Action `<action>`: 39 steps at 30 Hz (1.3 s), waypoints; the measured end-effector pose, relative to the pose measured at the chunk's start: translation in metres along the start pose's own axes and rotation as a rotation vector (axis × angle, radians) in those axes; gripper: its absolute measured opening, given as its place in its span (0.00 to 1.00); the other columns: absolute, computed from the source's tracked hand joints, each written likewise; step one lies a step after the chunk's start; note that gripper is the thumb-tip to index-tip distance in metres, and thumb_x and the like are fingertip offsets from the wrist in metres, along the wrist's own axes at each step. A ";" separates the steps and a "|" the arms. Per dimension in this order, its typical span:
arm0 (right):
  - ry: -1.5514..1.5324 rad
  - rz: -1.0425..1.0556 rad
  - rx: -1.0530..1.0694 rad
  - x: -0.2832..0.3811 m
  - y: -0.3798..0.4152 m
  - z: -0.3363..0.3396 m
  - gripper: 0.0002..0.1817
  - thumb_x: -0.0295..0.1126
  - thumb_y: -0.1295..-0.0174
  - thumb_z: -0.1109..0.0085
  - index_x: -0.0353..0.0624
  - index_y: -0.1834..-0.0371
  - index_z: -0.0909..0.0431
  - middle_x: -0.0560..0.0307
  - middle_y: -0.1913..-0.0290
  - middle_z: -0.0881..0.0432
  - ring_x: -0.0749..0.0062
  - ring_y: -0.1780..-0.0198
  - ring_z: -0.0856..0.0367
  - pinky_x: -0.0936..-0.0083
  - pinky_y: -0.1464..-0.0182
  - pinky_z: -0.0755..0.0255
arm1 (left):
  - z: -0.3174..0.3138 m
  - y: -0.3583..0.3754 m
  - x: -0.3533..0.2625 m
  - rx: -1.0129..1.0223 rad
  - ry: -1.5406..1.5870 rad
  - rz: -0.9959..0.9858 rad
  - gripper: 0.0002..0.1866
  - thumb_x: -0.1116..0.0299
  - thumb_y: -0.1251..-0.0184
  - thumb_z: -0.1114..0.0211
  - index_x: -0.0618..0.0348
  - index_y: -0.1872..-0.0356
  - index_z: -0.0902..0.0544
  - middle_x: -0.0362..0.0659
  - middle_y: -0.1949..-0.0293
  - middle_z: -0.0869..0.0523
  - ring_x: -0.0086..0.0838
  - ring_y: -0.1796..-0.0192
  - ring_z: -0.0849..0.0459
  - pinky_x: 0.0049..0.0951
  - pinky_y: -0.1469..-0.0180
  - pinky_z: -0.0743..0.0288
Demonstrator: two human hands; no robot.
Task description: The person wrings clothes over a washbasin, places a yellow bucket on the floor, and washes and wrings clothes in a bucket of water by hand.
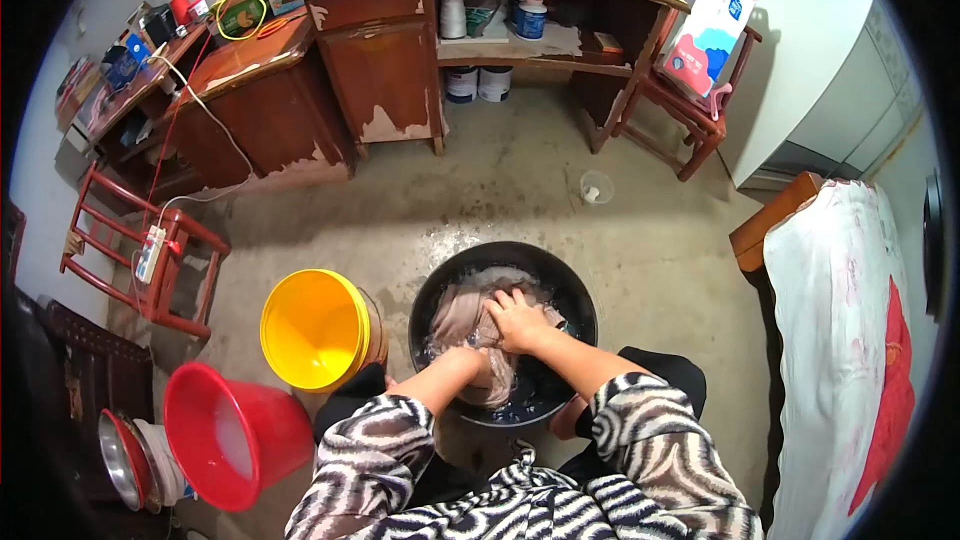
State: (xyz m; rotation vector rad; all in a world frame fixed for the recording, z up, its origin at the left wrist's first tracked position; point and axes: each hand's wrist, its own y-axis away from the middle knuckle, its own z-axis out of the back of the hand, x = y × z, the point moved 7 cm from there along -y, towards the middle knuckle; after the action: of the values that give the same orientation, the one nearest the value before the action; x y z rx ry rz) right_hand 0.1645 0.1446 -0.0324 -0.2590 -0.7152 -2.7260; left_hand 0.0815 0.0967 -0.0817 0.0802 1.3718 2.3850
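Observation:
A wide dark basin [588, 325] stands on the floor between my feet, with water and a wet beige-pink cloth [458, 312] in it. My right hand [518, 322] lies on top of the cloth, its fingers spread over the bunched fabric. Lower in the basin, my left hand [468, 365] is down in the folds, and its fingers are hidden by fabric. Part of the cloth bulges up beside the left wrist. What kind of garment or cloth this is, I cannot make out.
Left of the basin stand a yellow bucket [310, 330] and a red bucket [240, 435] with whitish liquid. A clear plastic cup [596, 188] sits on the floor ahead. A power strip [151, 254] rests on a red chair [185, 320]. A bed [830, 340] is at right.

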 end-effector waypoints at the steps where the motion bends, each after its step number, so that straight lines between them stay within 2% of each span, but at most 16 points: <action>1: -0.007 0.002 -0.010 0.002 -0.004 -0.002 0.40 0.35 0.55 0.37 0.53 0.36 0.44 0.54 0.32 0.46 0.51 0.32 0.48 0.45 0.42 0.39 | 0.002 -0.004 0.000 0.017 -0.010 0.000 0.47 0.44 0.57 0.31 0.61 0.38 0.38 0.58 0.38 0.37 0.52 0.34 0.41 0.56 0.41 0.40; 7: 0.073 0.012 -0.032 -0.008 -0.024 -0.037 0.23 0.34 0.38 0.63 0.52 0.38 0.36 0.51 0.36 0.38 0.55 0.35 0.39 0.51 0.40 0.41 | 0.011 -0.016 0.001 0.108 -0.076 0.022 0.40 0.49 0.53 0.33 0.59 0.40 0.34 0.55 0.38 0.35 0.50 0.34 0.40 0.57 0.43 0.39; 10: -0.226 -0.071 0.108 -0.020 -0.040 -0.057 0.26 0.33 0.49 0.46 0.45 0.43 0.32 0.43 0.45 0.28 0.54 0.44 0.29 0.60 0.46 0.32 | 0.012 -0.015 -0.001 0.140 -0.110 0.033 0.36 0.51 0.50 0.34 0.58 0.41 0.32 0.53 0.38 0.34 0.50 0.34 0.40 0.58 0.43 0.38; 15: -0.164 0.110 -0.071 -0.027 -0.046 -0.043 0.24 0.36 0.50 0.45 0.46 0.46 0.31 0.40 0.51 0.24 0.50 0.50 0.25 0.60 0.49 0.31 | 0.011 -0.001 -0.004 0.161 -0.191 0.058 0.31 0.55 0.47 0.35 0.57 0.42 0.30 0.51 0.38 0.33 0.48 0.35 0.39 0.58 0.44 0.38; 17: -0.263 0.034 -0.117 -0.029 -0.036 -0.020 0.22 0.37 0.54 0.44 0.47 0.52 0.28 0.41 0.54 0.24 0.48 0.52 0.24 0.58 0.51 0.30 | 0.038 0.019 -0.020 -0.567 -0.315 -0.137 0.21 0.59 0.43 0.40 0.67 0.55 0.22 0.49 0.49 0.22 0.46 0.51 0.22 0.42 0.53 0.28; 18: -0.213 0.043 -0.279 -0.028 -0.026 -0.003 0.20 0.36 0.55 0.44 0.46 0.55 0.26 0.42 0.55 0.23 0.48 0.55 0.23 0.57 0.53 0.29 | 0.033 0.016 -0.018 -0.563 -0.325 -0.139 0.21 0.59 0.43 0.40 0.67 0.55 0.22 0.49 0.49 0.22 0.46 0.51 0.22 0.42 0.53 0.28; 20: -0.314 -0.103 -0.409 -0.041 -0.019 0.014 0.20 0.34 0.58 0.43 0.46 0.57 0.26 0.45 0.59 0.22 0.49 0.56 0.23 0.59 0.54 0.29 | 0.041 0.022 -0.003 -0.554 0.726 -0.185 0.20 0.56 0.38 0.46 0.65 0.58 0.22 0.49 0.53 0.20 0.43 0.62 0.19 0.38 0.62 0.27; 21: -0.510 -0.184 -0.421 -0.052 -0.016 0.020 0.20 0.33 0.60 0.42 0.46 0.59 0.26 0.46 0.62 0.21 0.51 0.58 0.22 0.60 0.55 0.29 | 0.015 0.016 -0.004 -0.126 1.425 -0.104 0.24 0.52 0.35 0.49 0.68 0.55 0.27 0.51 0.61 0.19 0.45 0.65 0.19 0.34 0.66 0.25; 24: -1.197 -0.160 -0.422 -0.050 0.005 0.034 0.18 0.22 0.65 0.45 0.40 0.64 0.27 0.57 0.70 0.23 0.71 0.65 0.24 0.75 0.61 0.30 | -0.004 0.004 0.001 0.081 2.165 0.001 0.43 0.39 0.38 0.53 0.67 0.37 0.56 0.66 0.51 0.31 0.60 0.47 0.29 0.55 0.47 0.32; 26: -1.409 -0.052 -0.489 -0.033 0.023 0.044 0.20 0.20 0.66 0.47 0.38 0.63 0.27 0.60 0.68 0.23 0.74 0.64 0.26 0.79 0.59 0.31 | 0.007 0.014 -0.003 0.072 2.200 -0.030 0.49 0.30 0.43 0.60 0.62 0.34 0.57 0.65 0.41 0.38 0.62 0.41 0.35 0.67 0.47 0.39; 28: -1.638 0.151 -0.496 -0.006 0.043 0.057 0.20 0.21 0.64 0.48 0.36 0.61 0.29 0.58 0.65 0.24 0.73 0.61 0.26 0.79 0.55 0.31 | 0.027 0.022 -0.012 0.057 2.192 -0.336 0.47 0.29 0.44 0.61 0.58 0.34 0.48 0.56 0.38 0.37 0.50 0.38 0.35 0.60 0.43 0.39; 29: -1.650 0.214 -0.500 0.008 0.052 0.062 0.24 0.21 0.64 0.48 0.35 0.56 0.30 0.57 0.61 0.24 0.73 0.56 0.27 0.79 0.50 0.33 | 0.030 0.025 -0.011 0.086 2.338 -0.212 0.34 0.36 0.38 0.60 0.51 0.42 0.32 0.47 0.44 0.28 0.38 0.42 0.28 0.47 0.42 0.34; 30: -1.659 0.284 -0.456 0.023 0.058 0.063 0.28 0.23 0.63 0.45 0.35 0.51 0.33 0.56 0.59 0.25 0.72 0.53 0.28 0.78 0.47 0.35 | 0.042 -0.012 -0.009 -0.038 2.064 -1.021 0.21 0.45 0.33 0.57 0.47 0.53 0.25 0.44 0.56 0.22 0.33 0.52 0.23 0.34 0.50 0.28; 32: -1.518 0.277 -0.524 0.045 0.063 0.053 0.29 0.31 0.58 0.37 0.35 0.51 0.34 0.54 0.58 0.25 0.70 0.52 0.28 0.76 0.46 0.36 | 0.049 0.012 -0.013 0.644 2.733 -1.290 0.16 0.50 0.31 0.56 0.47 0.64 0.25 0.41 0.67 0.23 0.30 0.62 0.23 0.31 0.59 0.28; 35: -1.129 0.137 -0.615 0.056 0.071 0.052 0.35 0.54 0.56 0.35 0.35 0.55 0.34 0.41 0.60 0.23 0.54 0.55 0.22 0.68 0.50 0.32 | 0.037 -0.016 -0.004 0.495 2.714 -1.171 0.18 0.46 0.34 0.55 0.47 0.66 0.26 0.39 0.70 0.24 0.30 0.63 0.24 0.30 0.61 0.28; 39: -0.840 -0.044 -0.708 0.038 0.049 0.045 0.27 0.48 0.55 0.38 0.36 0.60 0.28 0.35 0.64 0.22 0.44 0.60 0.22 0.60 0.58 0.28 | 0.037 -0.026 0.003 0.006 2.392 -1.239 0.19 0.46 0.36 0.56 0.49 0.61 0.26 0.40 0.65 0.23 0.31 0.60 0.23 0.30 0.57 0.27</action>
State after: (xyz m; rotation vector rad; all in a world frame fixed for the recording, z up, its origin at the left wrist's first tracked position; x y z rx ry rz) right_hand 0.1499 0.1176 0.0377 -1.6016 0.1377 -2.7401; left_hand 0.0952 0.1402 -0.0850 -2.9789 0.9117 0.3941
